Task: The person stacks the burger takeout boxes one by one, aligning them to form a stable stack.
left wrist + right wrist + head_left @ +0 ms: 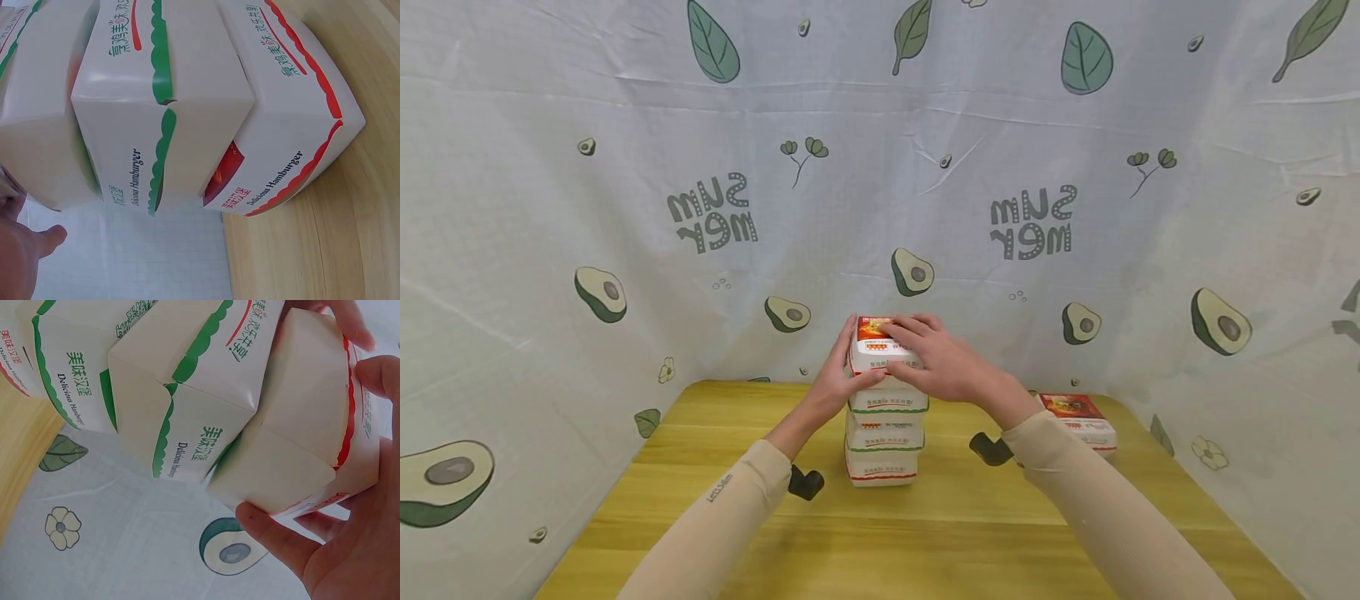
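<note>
Several white cardboard hamburger boxes stand in one stack. The top hamburger box (867,360) has a red picture on its lid and a red wavy edge (345,406). My left hand (833,385) holds it at the left side, fingers along the wall and thumb across the front. From the right, my right hand (946,364) grips the same box, with fingers over the lid and thumb at the front. Beneath it, green-edged hamburger boxes (889,402) sit slightly turned against each other. The bottom hamburger box (294,119) has a red edge and rests on the wooden table (722,450).
Another hamburger box (1071,406) lies at the table's right rear, partly behind my right sleeve (1075,483). A pale curtain (850,200) printed with avocados and leaves encloses the back and sides. Black camera mounts project from both wrists.
</note>
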The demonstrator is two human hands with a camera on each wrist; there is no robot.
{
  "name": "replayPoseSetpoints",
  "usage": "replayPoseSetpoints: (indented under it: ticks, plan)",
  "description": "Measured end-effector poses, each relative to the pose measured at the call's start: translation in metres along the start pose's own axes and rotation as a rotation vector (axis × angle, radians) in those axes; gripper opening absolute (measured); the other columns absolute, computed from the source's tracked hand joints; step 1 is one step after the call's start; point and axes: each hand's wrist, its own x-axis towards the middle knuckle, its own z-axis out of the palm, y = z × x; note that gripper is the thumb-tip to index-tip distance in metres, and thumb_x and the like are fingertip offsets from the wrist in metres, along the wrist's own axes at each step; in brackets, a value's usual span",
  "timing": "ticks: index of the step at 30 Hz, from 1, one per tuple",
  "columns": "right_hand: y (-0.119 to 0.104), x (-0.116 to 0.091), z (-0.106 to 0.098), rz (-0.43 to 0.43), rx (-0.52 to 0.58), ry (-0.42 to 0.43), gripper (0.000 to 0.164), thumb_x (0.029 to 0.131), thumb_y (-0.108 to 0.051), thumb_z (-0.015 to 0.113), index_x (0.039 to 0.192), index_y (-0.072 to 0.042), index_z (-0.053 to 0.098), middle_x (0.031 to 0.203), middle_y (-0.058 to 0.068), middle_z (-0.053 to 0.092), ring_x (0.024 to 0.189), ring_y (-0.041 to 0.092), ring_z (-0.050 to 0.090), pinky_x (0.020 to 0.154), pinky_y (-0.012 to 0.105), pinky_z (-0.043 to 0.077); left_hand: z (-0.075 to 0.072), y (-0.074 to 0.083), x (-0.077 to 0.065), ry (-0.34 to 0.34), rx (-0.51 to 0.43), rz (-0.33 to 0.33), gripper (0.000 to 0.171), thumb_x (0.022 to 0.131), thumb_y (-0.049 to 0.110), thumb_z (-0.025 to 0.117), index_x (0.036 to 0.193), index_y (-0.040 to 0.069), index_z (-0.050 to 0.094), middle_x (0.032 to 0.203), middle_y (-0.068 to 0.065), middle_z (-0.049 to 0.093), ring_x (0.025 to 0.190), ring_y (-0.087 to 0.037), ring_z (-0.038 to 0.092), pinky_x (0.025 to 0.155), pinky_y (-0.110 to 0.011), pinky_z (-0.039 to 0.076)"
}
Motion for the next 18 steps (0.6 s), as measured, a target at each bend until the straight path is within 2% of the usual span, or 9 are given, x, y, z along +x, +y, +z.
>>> replayPoseSetpoints:
  ticks: [12,18]
  plan:
    - [-0.001,-0.001,0.0,-0.016,0.013,0.01,0.063,0.09,-0.058,0.043,0.145,-0.031,0.03,0.149,-0.004,0.028,0.135,0.021,0.02,0.094,0.049,0.04,0.0,0.01,-0.003,0.022,0.108,-0.033,0.089,0.084,0.025,0.067,0.149,0.029,0.005,0.149,-0.008,0.013,0.122,-0.029,0.038,0.09,-0.035,0.045]
    - [-0.001,0.0,-0.002,-0.01,0.016,0.011,0.064,0.089,-0.059,0.044,0.144,-0.032,0.03,0.149,-0.005,0.027,0.135,0.021,0.02,0.093,0.049,0.04,-0.001,0.011,-0.002,0.019,0.117,-0.04,0.091,0.084,0.026,0.067,0.149,0.028,0.004,0.148,-0.009,0.014,0.121,-0.028,0.039,0.09,-0.037,0.045]
